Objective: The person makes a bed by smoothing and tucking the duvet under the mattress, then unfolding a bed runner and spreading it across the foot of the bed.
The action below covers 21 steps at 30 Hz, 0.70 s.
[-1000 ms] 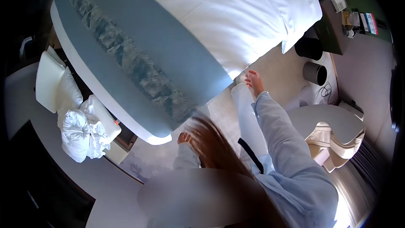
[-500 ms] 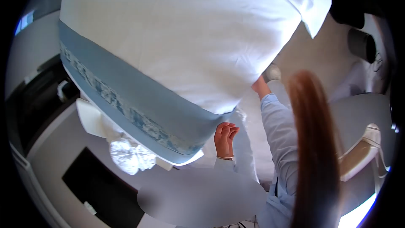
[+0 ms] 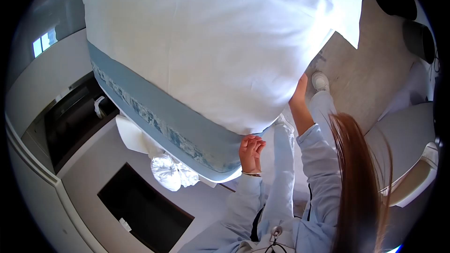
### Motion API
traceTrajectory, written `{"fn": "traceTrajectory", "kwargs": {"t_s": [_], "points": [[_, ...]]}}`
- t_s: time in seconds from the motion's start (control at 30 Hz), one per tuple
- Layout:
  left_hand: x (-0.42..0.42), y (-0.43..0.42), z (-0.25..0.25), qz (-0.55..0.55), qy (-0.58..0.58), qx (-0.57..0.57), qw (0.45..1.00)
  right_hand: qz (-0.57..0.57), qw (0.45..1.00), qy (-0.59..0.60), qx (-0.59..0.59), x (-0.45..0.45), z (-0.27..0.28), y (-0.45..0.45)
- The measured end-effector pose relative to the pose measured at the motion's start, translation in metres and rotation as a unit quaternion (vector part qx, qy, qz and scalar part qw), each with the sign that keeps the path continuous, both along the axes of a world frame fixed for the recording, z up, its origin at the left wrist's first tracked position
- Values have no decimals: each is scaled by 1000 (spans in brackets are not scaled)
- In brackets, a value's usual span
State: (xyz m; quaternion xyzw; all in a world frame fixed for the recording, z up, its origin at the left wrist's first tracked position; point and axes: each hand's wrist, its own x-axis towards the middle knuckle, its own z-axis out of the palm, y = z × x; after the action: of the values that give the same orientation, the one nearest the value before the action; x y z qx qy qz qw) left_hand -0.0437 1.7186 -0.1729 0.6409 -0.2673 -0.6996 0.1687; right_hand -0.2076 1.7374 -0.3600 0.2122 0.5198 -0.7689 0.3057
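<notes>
A puffy white duvet (image 3: pixel 201 51) covers most of the bed in front of me. Along its left side lies a blue bed runner (image 3: pixel 187 126) with a patterned band. Beside the runner's near corner is my left hand (image 3: pixel 251 153), its fingers loosely bent with gaps between them and nothing visible in them. My right hand (image 3: pixel 299 91) is closed at the duvet's right edge, and its fingers are partly hidden by the cloth.
Long hair (image 3: pixel 358 182) hangs before my right arm. Two dark bins (image 3: pixel 417 42) stand far right, near a pale chair (image 3: pixel 415 180). To the left are a white bundled bag (image 3: pixel 168 173), a dark panel (image 3: pixel 145 206) and a dark recess (image 3: pixel 77 122). My shoe (image 3: pixel 320 81) is on the floor.
My view has shifted, so the bed and room sit differently. My right hand remains at the duvet's edge and my left by the runner. The hair has swung, and a grey blur below has gone.
</notes>
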Motion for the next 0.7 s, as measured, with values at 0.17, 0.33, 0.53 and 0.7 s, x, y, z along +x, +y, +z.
{"fn": "traceTrajectory", "kwargs": {"t_s": [0.17, 0.33, 0.53, 0.7], "points": [[-29, -14, 13, -103, -4, -144, 984, 118, 900, 81, 411, -4, -2, 78], [-77, -61, 23, -270, -40, -361, 892, 162, 920, 64, 352, -21, -18, 71], [-121, -104, -3, -486, -326, -568, 579, 17, 964, -266, 16, -31, -106, 43], [-125, -102, -44, -577, -343, -562, 484, -104, 956, -240, -134, -45, -136, 14]]}}
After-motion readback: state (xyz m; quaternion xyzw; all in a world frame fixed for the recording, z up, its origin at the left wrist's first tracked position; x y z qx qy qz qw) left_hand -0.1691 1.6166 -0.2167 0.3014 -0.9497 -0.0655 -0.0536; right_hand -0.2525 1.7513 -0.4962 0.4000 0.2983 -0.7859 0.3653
